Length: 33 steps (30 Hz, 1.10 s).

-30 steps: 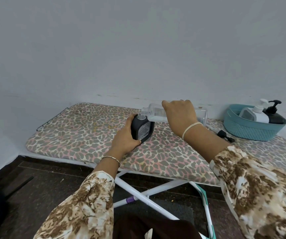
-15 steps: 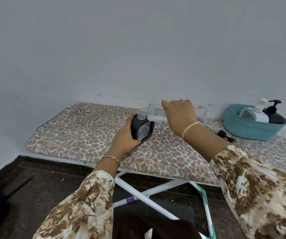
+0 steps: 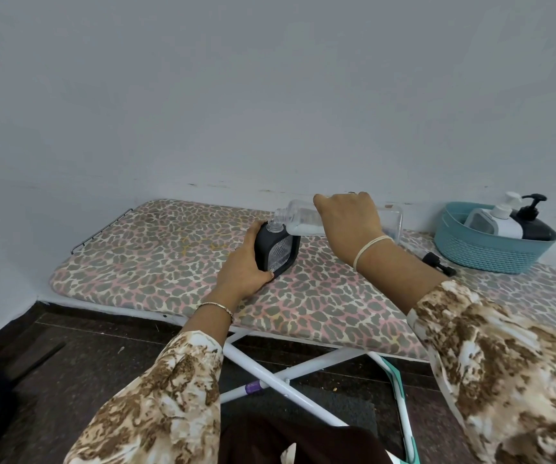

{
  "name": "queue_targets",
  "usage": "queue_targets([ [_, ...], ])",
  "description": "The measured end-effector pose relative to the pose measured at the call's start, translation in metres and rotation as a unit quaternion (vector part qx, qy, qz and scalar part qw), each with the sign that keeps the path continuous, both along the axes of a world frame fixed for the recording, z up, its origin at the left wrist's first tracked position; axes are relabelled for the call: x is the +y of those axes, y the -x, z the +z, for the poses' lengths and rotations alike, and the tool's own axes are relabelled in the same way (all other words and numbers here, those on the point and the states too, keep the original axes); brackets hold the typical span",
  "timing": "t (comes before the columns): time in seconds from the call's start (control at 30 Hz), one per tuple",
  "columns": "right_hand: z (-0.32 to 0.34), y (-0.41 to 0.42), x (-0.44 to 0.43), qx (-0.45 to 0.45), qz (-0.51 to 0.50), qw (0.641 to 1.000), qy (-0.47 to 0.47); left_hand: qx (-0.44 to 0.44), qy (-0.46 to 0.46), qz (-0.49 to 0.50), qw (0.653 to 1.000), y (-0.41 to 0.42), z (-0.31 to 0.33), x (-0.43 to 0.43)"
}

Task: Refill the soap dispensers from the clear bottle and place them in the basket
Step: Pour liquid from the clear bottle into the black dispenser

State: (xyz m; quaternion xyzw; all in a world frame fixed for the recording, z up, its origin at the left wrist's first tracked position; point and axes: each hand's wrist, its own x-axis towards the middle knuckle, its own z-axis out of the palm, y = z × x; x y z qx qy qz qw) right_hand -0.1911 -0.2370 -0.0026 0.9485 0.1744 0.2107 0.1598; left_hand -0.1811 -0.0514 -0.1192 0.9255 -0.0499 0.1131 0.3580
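A person's right hand point(image 3: 347, 226) grips the clear bottle point(image 3: 298, 218) from above, fingers wrapped over its middle. The bottle is tipped so its long axis lies almost level, base toward the right and open mouth pointing left and slightly down. The mouth sits directly over the uncapped neck of a black soap dispenser point(image 3: 278, 252) and appears to touch it. The dispenser stands, leaning a little, near the middle of a leopard-print ironing board point(image 3: 156, 249). The left hand point(image 3: 241, 272) clasps the dispenser's left side and base, steadying it. Pale liquid pools along the bottle's lower side toward the neck; whether any is running cannot be told. The pour seems to turn on this mouth-over-neck alignment. Because the bottle comes in from the dispenser's right, any further tilt would likely fall to the right hand raising the base, while the left holds the neck in place beneath. A black pump head point(image 3: 437, 262) lies on the board just beyond the right wrist, between the dispenser and a teal basket point(image 3: 484, 254). The basket sits at the board's right end, well apart from the pouring, and already holds a white pump dispenser point(image 3: 501, 221) and a black pump dispenser point(image 3: 534, 226). The right hand is the nearer one to both pump head and basket.
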Motion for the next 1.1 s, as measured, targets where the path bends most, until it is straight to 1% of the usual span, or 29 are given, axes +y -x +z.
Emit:
queue_targets([
  [1.1,0.0000,-0.0001,0.0005,-0.006,-0.002,1.000,0.013,-0.004,0.003,-0.001,1.000,-0.0027,-0.0028,-0.0003],
])
